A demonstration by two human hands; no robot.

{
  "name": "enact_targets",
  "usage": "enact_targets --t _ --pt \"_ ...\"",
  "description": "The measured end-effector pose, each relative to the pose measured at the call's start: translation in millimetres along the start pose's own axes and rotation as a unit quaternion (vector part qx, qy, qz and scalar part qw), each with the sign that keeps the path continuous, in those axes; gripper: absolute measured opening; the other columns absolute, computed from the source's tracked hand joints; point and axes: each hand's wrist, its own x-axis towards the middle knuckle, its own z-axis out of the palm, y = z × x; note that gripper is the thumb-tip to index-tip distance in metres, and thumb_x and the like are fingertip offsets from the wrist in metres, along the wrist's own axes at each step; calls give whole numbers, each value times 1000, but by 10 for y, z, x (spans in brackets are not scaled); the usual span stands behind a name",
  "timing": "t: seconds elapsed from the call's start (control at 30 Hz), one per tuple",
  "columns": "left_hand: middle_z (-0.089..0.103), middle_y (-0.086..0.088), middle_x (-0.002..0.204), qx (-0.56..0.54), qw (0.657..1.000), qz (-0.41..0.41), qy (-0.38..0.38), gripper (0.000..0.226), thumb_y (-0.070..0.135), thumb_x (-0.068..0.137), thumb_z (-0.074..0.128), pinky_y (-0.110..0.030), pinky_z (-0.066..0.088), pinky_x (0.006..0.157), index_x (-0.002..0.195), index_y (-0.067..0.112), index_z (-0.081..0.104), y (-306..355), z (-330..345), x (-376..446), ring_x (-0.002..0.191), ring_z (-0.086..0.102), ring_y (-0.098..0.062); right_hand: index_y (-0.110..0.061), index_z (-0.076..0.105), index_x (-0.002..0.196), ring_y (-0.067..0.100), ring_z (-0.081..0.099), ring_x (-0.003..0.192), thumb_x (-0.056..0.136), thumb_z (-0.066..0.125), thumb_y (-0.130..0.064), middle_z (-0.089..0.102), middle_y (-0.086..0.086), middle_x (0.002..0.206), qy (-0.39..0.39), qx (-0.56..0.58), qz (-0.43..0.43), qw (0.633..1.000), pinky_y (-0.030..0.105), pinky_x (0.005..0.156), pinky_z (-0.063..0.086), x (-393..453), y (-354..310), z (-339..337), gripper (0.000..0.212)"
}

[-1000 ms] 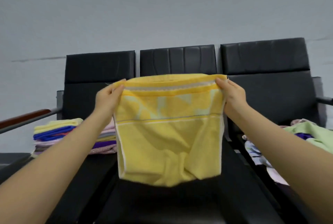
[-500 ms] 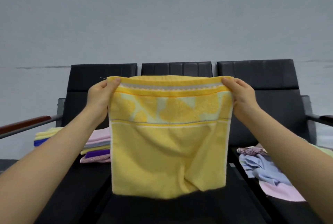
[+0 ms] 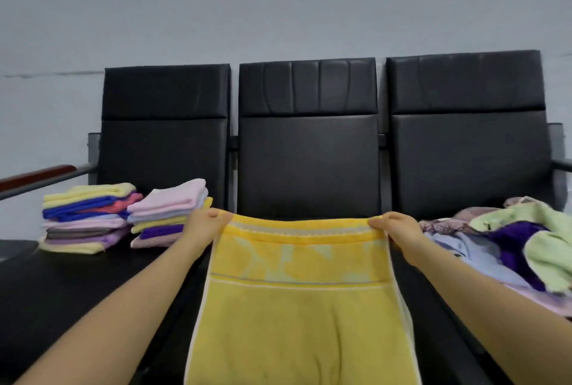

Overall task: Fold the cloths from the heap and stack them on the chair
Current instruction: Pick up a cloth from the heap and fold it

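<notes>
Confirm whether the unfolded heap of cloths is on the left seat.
No: the loose heap lies on the right seat, while the left seat holds two folded stacks.

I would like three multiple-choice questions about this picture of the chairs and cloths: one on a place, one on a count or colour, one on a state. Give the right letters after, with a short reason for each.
1. Where do the folded stacks sit?
A. on the left chair seat
B. on the right chair seat
C. on the floor

2. How many folded stacks are there?
A. one
B. two
C. four

3. How is the yellow towel held?
A. crumpled in one hand
B. lying free, untouched
C. spread out, each hand pinching one top corner

Answers:
1 A: the stacks rest on the left chair seat, while the unfolded heap lies on the right one.
2 B: two piles stand side by side.
3 C: the left hand and the right hand grip opposite top corners, with the towel stretched between them.
</notes>
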Motion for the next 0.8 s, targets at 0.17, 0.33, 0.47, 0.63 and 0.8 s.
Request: enact_targets --t 0.17,0.33,0.47,0.63,0.8 --pt "65 1 97 61 998 8 -23 18 19 92 61 -33 49 79 107 18 70 -212 200 343 96 60 -19 -6 63 68 18 51 61 82 75 -21 56 8 65 20 -110 13 994 29 57 41 329 125 91 24" --pt "55 6 78 224 971 81 -3 32 18 92 55 -27 39 55 123 23 61 -272 446 775 70 53 -10 -5 59 64 21 48 47 85 71 -16 58 10 55 39 -163 33 985 28 49 42 772 127 255 27" --pt "61 3 90 334 937 105 14 34 17 96 48 -29 36 53 128 26 56 -431 678 1074 77 57 -18 -1 66 76 26 63 59 87 62 -10 64 8 60 64 -165 38 984 41 70 59 1080 302 473 14" --pt "45 -17 132 332 940 49 58 47 2 91 49 -42 47 83 137 15 49 -584 965 1225 109 53 -38 -16 48 137 16 52 83 94 58 -22 58 5 116 42 -185 -37 981 29 74 42 1137 592 624 45" --pt "39 -14 139 288 956 54 0 42 12 91 54 -40 42 94 132 19 53 -468 1113 924 121 45 -36 -15 56 128 15 52 93 94 57 -22 56 4 117 33 -267 -106 957 27 76 38 929 677 505 35"
